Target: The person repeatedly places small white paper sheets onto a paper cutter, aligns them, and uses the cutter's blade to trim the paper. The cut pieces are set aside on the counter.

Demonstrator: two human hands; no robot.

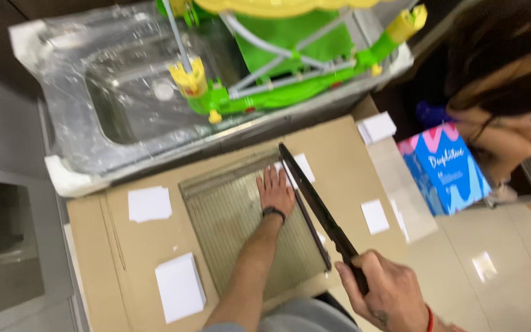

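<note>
A: What is lying under the hands?

B: A brown cardboard sheet [339, 154], and on it a guillotine paper cutter [241, 227] with 1 long black blade arm [314, 203] standing raised at a slant.

A: Who is gripping it?

B: The right hand [388, 295] is wrapping its fingers tight around the blade arm's handle end. Up and left of that grip, the left hand [276, 190] is pressing flat, fingers spread, on white paper [302, 167] at the cutter's far edge.

A: Anything smaller?

B: 2 paper stacks [179, 286] are lying left of the cutter, well apart from the grip.
</note>
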